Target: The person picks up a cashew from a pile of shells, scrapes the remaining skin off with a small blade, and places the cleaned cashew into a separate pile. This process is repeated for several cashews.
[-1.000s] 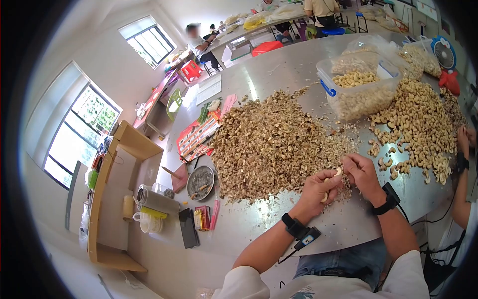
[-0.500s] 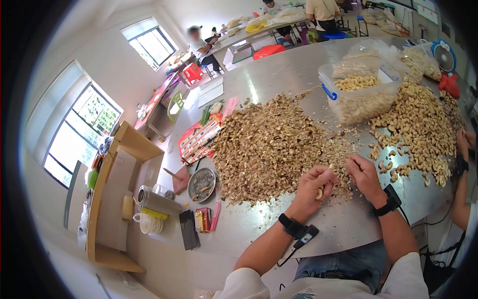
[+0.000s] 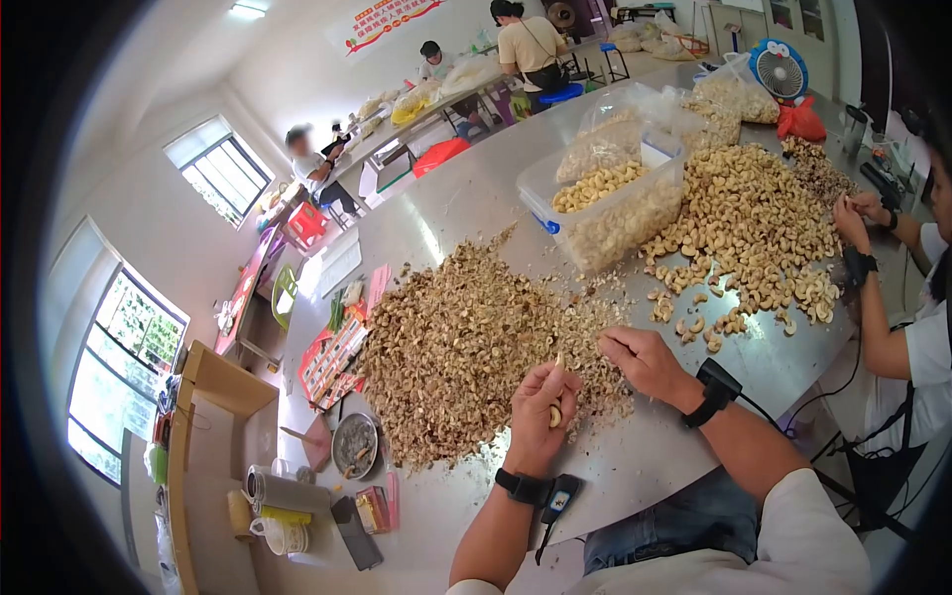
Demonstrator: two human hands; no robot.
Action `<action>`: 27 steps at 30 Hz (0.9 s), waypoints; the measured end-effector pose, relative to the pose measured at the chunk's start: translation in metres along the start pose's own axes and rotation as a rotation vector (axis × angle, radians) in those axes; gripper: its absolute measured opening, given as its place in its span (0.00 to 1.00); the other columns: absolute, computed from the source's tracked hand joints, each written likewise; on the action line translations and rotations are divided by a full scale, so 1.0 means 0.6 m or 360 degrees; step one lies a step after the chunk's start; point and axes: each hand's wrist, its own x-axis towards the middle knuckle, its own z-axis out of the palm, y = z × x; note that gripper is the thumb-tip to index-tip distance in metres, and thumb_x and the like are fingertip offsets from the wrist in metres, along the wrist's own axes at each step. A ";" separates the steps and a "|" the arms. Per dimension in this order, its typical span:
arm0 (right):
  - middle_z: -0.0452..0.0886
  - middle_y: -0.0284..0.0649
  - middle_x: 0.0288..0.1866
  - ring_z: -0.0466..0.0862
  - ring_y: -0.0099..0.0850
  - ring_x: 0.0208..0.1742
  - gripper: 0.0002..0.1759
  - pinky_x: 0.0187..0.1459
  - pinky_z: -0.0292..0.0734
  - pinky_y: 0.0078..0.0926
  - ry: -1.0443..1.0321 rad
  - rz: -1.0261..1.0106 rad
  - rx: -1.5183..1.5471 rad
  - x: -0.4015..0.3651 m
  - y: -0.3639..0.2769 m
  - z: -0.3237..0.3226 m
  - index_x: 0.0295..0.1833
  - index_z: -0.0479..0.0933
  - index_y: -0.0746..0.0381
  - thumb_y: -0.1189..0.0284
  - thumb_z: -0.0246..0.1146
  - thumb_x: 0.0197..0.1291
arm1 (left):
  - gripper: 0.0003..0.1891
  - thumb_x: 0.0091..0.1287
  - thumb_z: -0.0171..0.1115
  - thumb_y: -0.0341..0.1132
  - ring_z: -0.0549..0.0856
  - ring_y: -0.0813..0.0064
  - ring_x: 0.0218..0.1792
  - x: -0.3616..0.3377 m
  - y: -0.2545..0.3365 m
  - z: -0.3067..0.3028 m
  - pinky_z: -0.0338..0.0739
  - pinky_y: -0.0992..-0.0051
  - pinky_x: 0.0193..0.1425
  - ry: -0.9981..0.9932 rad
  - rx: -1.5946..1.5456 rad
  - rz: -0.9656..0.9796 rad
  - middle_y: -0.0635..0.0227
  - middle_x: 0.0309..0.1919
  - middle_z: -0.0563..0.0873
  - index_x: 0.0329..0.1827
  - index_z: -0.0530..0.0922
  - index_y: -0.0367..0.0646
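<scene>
My left hand (image 3: 538, 415) is closed at the near edge of a large heap of brown nut shell bits (image 3: 456, 357). A pale cashew (image 3: 555, 414) sits in its curled fingers, and a small pale piece (image 3: 559, 361) shows between thumb and fingertip. My right hand (image 3: 647, 365) is a little apart, to its right, above scattered crumbs. Its thumb and fingers are pressed together; I cannot make out anything between them. Beyond it, a pile of whole cashews (image 3: 759, 223) spreads over the metal table (image 3: 416, 223).
A clear tub (image 3: 620, 223) of cashews stands behind the heap. A metal dish (image 3: 355, 445), a phone (image 3: 355, 534), a flask (image 3: 288, 490) and a cup (image 3: 285, 534) lie left. At right, another person's hands (image 3: 855, 218) work by the pile. A small fan (image 3: 779, 69) stands behind.
My view has turned to the right and up, so everything sits further left and more of the person at right shows. Both hands keep nearly the same pose, the gap between them slightly wider.
</scene>
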 end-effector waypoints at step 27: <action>0.74 0.48 0.25 0.73 0.42 0.25 0.11 0.29 0.68 0.33 0.0045 -0.0121 -0.0103 0.002 -0.003 0.004 0.39 0.74 0.68 0.69 0.58 0.64 | 0.06 0.68 0.59 0.31 0.74 0.83 0.17 0.005 -0.001 -0.011 0.64 0.85 0.16 0.0000 -0.0101 0.0012 0.63 0.30 0.83 0.42 0.79 0.38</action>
